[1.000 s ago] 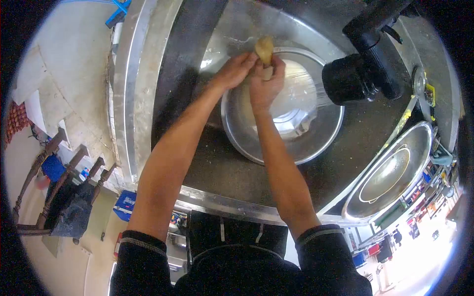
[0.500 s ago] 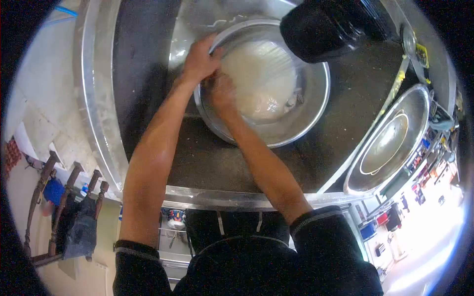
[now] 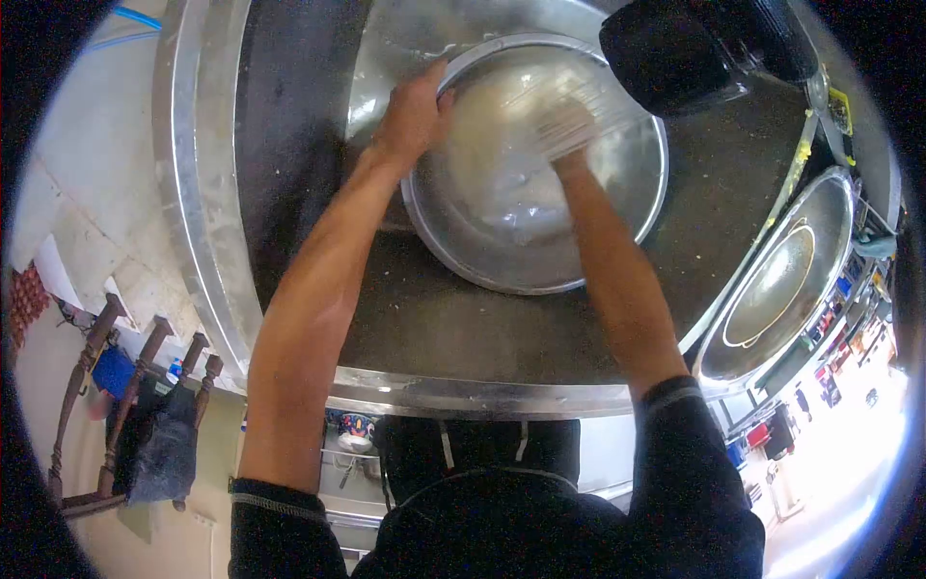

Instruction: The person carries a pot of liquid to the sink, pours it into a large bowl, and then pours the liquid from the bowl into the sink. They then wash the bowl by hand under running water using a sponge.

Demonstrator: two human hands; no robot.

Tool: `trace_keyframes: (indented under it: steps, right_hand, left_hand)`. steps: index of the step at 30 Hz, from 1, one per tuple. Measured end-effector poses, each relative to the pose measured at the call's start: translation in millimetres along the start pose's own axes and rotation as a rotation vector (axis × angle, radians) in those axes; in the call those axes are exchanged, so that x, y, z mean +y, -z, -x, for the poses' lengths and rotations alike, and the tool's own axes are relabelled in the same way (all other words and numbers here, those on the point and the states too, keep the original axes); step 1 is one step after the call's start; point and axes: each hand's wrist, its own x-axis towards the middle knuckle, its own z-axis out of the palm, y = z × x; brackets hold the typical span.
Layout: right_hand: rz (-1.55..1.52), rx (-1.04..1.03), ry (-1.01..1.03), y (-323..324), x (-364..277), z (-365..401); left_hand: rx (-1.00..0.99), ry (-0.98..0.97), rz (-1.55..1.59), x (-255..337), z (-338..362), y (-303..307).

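Note:
A large metal bowl [image 3: 446, 253] stands in the sink, with cloudy, whitish liquid [image 3: 482, 164] inside it. My left hand [image 3: 415, 116] is closed on the bowl's left rim. Over the right half of the liquid, inside the bowl, is my right hand [image 3: 567, 127]; thin streaks of water cross it, and its fingers are smeared by motion. From a black fixture [image 3: 666, 58] at the upper right, fine water streams fall into the bowl. Whatever lies under the cloudy liquid is hidden.
Around the bowl is a dark-bottomed sink [image 3: 453, 338] with a raised steel edge [image 3: 463, 394] toward me. Outside it on the right, a wide metal pan [image 3: 781, 275] leans tilted. A wooden chair [image 3: 106, 386] stands at the lower left.
My right hand has moved from beside my left hand rightward, into the water streams. My left hand stays at the bowl's rim. The whole view has shifted slightly.

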Motion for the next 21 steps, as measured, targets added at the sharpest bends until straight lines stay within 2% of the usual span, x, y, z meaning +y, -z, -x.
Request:
trace_keyframes:
  steps: [2,5,7,9,11,12,13,14,17,19,21]
  right_hand:
    - [-0.064,-0.044,0.065,32.1,-48.7,-10.3]
    - [-0.161,-0.223,0.170,90.3,-104.3,21.4]
    - [-0.206,-0.380,0.202,119.5,-109.6,61.9]
    - [-0.268,-0.422,0.105,103.4,-87.0,100.6]
    - [-0.362,-0.184,-0.088,10.3,-29.1,130.2]
    - [-0.461,0.025,-0.123,24.0,-2.5,131.8]
    - [-0.556,0.239,-0.154,43.7,19.9,128.1]
    - [-0.348,0.230,-0.136,44.5,32.8,112.5]
    - [0.322,0.223,0.140,-62.6,71.6,-18.0]
    - [0.118,0.086,0.129,-10.0,8.4,-44.3]
    - [-0.086,-0.058,0.168,48.3,-60.2,-33.7]
  left_hand:
    - [-0.014,-0.052,0.011,-4.9,-2.7,1.3]
    - [0.109,-0.141,0.038,-8.1,2.1,-2.3]
    - [0.117,-0.072,0.053,-7.5,4.3,-3.9]
    - [0.095,0.002,0.066,-0.6,7.3,0.9]
    - [0.041,0.084,0.070,10.6,12.1,11.0]
    - [0.030,0.077,0.050,9.4,12.3,11.4]
    - [0.023,0.069,0.031,7.5,11.1,11.0]
    - [0.011,0.061,0.011,5.8,11.3,9.3]
    - [0.102,-0.059,-0.018,-6.6,9.2,-0.2]
    - [0.144,-0.076,0.042,-0.1,12.0,3.0]
    - [0.202,-0.083,0.081,3.9,7.8,3.6]
